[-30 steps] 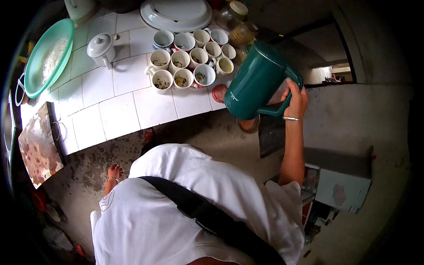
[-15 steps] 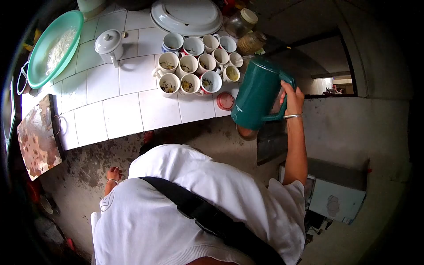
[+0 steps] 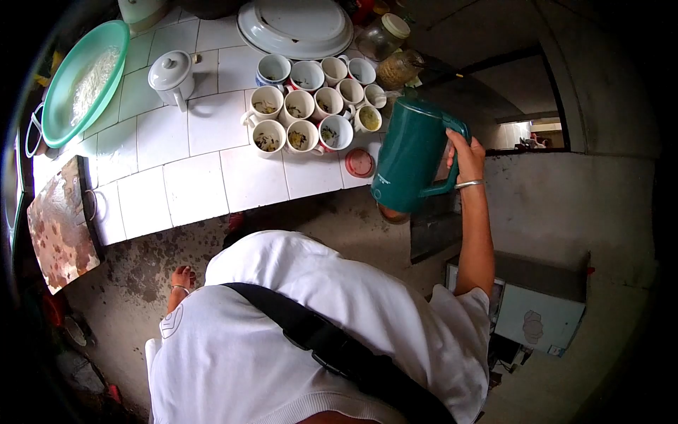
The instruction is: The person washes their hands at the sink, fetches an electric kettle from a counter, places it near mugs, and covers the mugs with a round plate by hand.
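My right hand (image 3: 466, 157) is wrapped round the handle of a dark green thermos jug (image 3: 415, 152), held slightly tilted beside the counter's front right corner. Left of the jug, white mugs (image 3: 303, 134) stand close together in rows, several with dark leaf bits in the bottom. The mug nearest the jug (image 3: 368, 119) holds yellowish liquid. A red round lid (image 3: 359, 162) lies flat in front of the mugs. My left hand (image 3: 182, 277) hangs low beside my body, away from the counter, fingers loosely bent and holding nothing visible.
On the white tiled counter (image 3: 191, 191) stand a lidded white cup (image 3: 171, 74), a green basin (image 3: 116, 85) with white shreds, an upturned enamel basin (image 3: 295, 32) and glass jars (image 3: 383, 37). A stained board (image 3: 63, 222) leans at the counter's left end.
The view has shifted slightly, so the counter items sit a little to the left. My right hand keeps its hold on the jug, which has hardly moved.
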### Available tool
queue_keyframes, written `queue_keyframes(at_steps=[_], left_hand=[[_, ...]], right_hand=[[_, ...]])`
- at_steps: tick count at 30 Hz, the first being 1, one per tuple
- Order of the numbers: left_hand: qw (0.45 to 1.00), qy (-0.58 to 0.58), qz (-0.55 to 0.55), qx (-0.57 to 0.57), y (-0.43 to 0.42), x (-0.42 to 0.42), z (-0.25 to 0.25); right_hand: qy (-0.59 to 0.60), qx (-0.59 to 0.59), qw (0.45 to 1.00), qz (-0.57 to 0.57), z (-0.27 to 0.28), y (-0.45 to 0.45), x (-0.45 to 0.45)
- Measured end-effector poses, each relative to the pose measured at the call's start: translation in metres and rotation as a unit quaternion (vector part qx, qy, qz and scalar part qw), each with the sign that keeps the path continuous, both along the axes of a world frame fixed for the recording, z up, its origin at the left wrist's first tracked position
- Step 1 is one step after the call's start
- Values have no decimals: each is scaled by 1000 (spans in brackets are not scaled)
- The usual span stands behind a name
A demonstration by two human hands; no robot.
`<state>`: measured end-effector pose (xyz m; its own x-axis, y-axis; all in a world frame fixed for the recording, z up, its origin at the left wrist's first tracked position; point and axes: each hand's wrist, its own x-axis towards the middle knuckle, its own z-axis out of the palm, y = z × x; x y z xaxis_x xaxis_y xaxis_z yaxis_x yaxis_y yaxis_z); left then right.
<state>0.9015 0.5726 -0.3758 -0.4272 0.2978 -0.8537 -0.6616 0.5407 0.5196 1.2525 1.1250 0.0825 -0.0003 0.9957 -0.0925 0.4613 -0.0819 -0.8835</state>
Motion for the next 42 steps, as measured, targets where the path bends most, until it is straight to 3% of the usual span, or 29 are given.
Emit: queue_keyframes(at_steps=[6,15,25,30,42], left_hand=[[999,-32,37,-12,-3,-5,-1],[995,41,-58,-70,3,-4,12],[997,25,-34,-71,11,-5,22],[993,30,-48,-106,22,-2,43],[995,23,-43,-88,22,-10,30]], right_hand=[[-3,-5,1000,8,1,1,2],[-9,-12,1000,4,3,-1,3],[-20,-9,1000,-1,6,-5,2],[1,11,1000,-21,10,-11,1],[75,79,993,-46,26,-13,6]])
